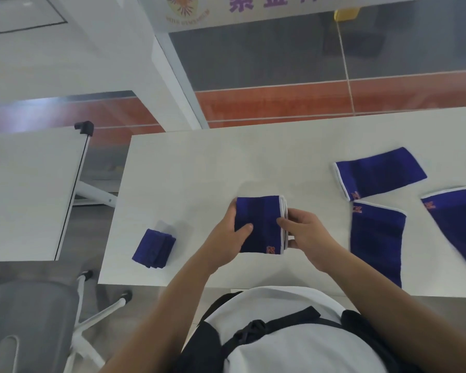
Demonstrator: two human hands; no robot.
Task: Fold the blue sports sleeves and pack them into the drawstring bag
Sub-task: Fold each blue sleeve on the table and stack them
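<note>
A blue sleeve folded in half (261, 222), white-edged with an orange logo, lies at the middle of the white table (199, 162). My left hand (233, 232) grips its left side, thumb on top. My right hand (304, 230) pinches the stacked white edges on its right side. A folded blue sleeve bundle (154, 247) rests at the table's left. Three unfolded blue sleeves lie flat to the right: one far back (379, 173), one in the middle (375, 238), one at the frame's right edge (460, 227). No drawstring bag is in view.
A second white table (24, 192) stands to the left across a gap. A grey chair (30, 327) sits at the lower left. Glass panels and a white pillar rise beyond the table's far edge.
</note>
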